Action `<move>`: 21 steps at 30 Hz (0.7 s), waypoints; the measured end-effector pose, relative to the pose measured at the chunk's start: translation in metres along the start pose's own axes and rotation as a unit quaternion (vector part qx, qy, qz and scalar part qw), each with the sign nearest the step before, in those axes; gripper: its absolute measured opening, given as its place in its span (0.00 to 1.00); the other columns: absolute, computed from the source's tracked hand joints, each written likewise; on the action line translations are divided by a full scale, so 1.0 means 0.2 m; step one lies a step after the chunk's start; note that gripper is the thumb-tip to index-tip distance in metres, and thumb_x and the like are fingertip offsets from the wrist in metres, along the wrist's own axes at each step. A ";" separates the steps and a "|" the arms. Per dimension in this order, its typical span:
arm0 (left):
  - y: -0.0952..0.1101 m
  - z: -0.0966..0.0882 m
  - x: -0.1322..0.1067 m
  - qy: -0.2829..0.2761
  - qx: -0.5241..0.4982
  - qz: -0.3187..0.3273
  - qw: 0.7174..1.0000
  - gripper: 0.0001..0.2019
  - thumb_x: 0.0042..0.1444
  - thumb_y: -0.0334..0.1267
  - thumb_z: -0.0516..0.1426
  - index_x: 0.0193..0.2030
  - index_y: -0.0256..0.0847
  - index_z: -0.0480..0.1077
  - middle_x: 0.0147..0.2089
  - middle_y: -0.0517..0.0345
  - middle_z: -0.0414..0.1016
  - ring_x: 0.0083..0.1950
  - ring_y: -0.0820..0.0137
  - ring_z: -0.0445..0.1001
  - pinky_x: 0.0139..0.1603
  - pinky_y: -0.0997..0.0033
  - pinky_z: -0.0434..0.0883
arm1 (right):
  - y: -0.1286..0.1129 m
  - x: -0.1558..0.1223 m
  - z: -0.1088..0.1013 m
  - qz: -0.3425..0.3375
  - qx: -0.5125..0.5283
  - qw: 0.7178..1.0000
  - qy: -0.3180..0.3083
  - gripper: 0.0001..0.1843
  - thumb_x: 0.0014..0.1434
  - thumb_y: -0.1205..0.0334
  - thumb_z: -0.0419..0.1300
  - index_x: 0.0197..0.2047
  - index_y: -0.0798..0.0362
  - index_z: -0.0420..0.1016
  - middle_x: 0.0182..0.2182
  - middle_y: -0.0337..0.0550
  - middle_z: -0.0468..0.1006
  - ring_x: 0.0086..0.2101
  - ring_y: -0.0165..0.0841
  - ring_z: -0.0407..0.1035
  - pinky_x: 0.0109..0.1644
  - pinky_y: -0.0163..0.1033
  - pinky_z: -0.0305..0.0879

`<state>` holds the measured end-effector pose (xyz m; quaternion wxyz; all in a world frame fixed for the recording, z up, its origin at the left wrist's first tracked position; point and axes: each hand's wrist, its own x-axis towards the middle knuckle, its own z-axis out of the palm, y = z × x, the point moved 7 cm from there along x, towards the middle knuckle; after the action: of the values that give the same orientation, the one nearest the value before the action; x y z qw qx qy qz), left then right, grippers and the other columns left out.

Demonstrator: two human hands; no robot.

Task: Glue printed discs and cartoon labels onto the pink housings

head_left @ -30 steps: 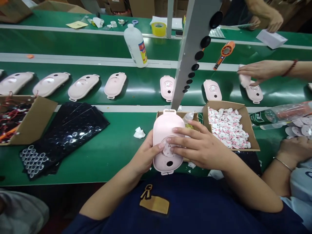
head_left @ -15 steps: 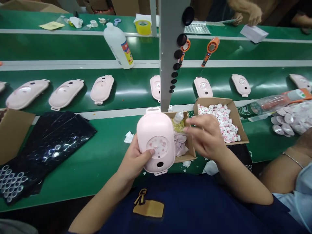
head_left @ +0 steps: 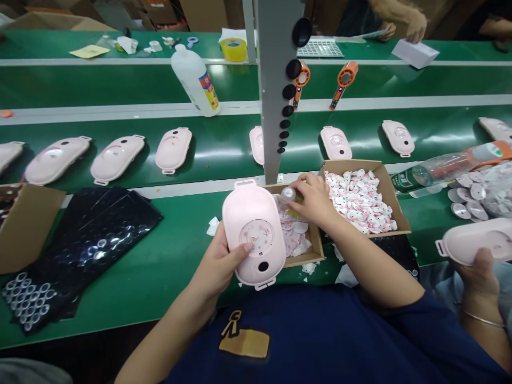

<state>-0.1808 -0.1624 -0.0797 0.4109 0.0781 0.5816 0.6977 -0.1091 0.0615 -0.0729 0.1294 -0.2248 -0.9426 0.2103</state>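
Note:
My left hand [head_left: 224, 253] is closed around a pink plastic casing [head_left: 240, 205], its thumb lying on the patterned round recess. The casing is upright, with a black dot below the recess. My right hand [head_left: 314, 200] is closed around a small clear squeeze bottle [head_left: 288, 194] with yellowish contents, over a cardboard box [head_left: 316, 246]. Part of the bottle is hidden behind my fingers. Pink and white round pieces [head_left: 294, 234] lie in that box. Just to the right, another box [head_left: 388, 194] is full of small white and pink figures [head_left: 356, 200].
A grey post [head_left: 272, 96] rises in front. Several pink casings [head_left: 174, 149] lie on the green conveyor [head_left: 224, 154]. A white bottle [head_left: 196, 80] and orange handheld fans [head_left: 344, 77] stand beyond. Black sheets [head_left: 100, 229] lie left. At right, another person's hand [head_left: 482, 277] holds a casing.
My right hand has moved left and down and taken hold of the small bottle, which is now tilted. My left hand stays on its casing. The neighbour's hand with a casing has appeared at right.

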 end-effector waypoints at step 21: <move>-0.01 0.08 -0.10 -0.131 -0.070 0.040 0.988 0.26 0.56 0.39 0.66 0.62 0.53 0.70 0.58 0.56 0.77 0.57 0.57 0.74 0.54 0.62 0.74 | -0.44 -0.45 -0.58 -0.276 0.005 0.961 -0.026 0.23 0.63 0.68 0.63 0.61 0.49 0.71 0.38 0.45 0.77 0.39 0.39 0.69 0.44 0.46 0.69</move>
<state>-0.1562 -0.1639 -0.0691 0.4593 0.1630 0.4691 0.7365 -0.0253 -0.0139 0.0557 0.1589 0.0504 -0.9701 0.1764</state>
